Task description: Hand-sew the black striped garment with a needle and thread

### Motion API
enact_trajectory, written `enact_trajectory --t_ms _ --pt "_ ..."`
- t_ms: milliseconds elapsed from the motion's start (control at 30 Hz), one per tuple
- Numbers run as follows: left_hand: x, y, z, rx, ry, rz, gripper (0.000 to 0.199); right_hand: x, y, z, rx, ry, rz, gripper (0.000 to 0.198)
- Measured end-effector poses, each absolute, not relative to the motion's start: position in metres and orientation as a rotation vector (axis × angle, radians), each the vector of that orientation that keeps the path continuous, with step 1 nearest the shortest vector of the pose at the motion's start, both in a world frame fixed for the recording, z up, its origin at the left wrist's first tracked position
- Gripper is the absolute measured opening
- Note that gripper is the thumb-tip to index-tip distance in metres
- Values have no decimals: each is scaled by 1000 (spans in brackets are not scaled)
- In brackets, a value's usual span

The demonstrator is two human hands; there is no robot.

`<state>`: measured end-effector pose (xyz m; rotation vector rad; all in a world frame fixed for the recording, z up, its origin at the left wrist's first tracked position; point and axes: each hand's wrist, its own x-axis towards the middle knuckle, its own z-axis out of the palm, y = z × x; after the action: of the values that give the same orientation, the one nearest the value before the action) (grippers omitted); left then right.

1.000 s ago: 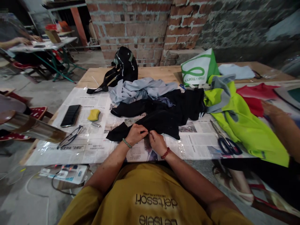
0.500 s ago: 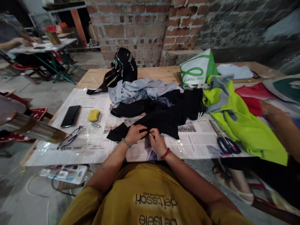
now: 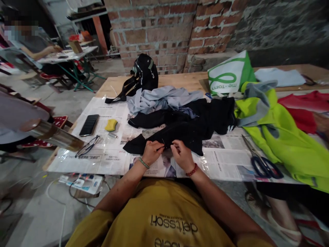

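A black garment (image 3: 177, 132) lies crumpled on the newspaper in front of me. My left hand (image 3: 153, 152) is closed on its near edge, thumb and fingers pinched on the cloth. A thin, light sliver, perhaps a needle, shows by those fingertips. Just to the right, my right hand (image 3: 183, 154) has its fingertips drawn together at the same edge, a small gap from the left; what they pinch is too small to make out. A grey cloth (image 3: 164, 97) is bunched behind the garment.
Newspaper (image 3: 102, 161) covers the wooden table. To the left are a phone (image 3: 89, 125), a yellow sponge (image 3: 111, 125), glasses (image 3: 88, 145) and a steel flask (image 3: 51, 133). Scissors (image 3: 264, 163) and a lime-green garment (image 3: 288, 130) lie right. A black bag (image 3: 145, 72) stands behind.
My right hand has moved slightly away from my left, opening a gap between the fingertips. The view has turned a little to the left. The left hand keeps its pinch on the cloth.
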<state>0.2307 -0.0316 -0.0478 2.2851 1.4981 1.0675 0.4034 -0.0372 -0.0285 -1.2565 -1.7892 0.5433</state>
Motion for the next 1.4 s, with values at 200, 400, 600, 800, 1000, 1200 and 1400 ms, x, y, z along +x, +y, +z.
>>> enact_trajectory --t_ms 200,400,600,800,1000,1200,1400 --pt "235 -30 -45 2350 1474 1155 10 414 -1 -8 -1124 -1690 466 23" --pt "232 -32 -45 2368 1499 1194 12 399 15 -21 -1214 -1625 947 33" --pt "232 -31 -45 2368 1509 1174 13 409 1 -23 -1333 -1468 1080 34" --pt "234 -32 -44 2387 1507 1140 14 414 -5 -18 -1438 -1691 1142 27" --pt "233 -32 -45 2396 1506 1125 15 409 -9 -13 -1355 -1624 1301 19" --pt "234 -32 -45 2353 1514 1098 14 404 -10 -13 -1346 -1424 1432 16" --pt "235 -32 -44 2371 1492 1089 12 401 -9 -16 -1343 -1624 1332 15"
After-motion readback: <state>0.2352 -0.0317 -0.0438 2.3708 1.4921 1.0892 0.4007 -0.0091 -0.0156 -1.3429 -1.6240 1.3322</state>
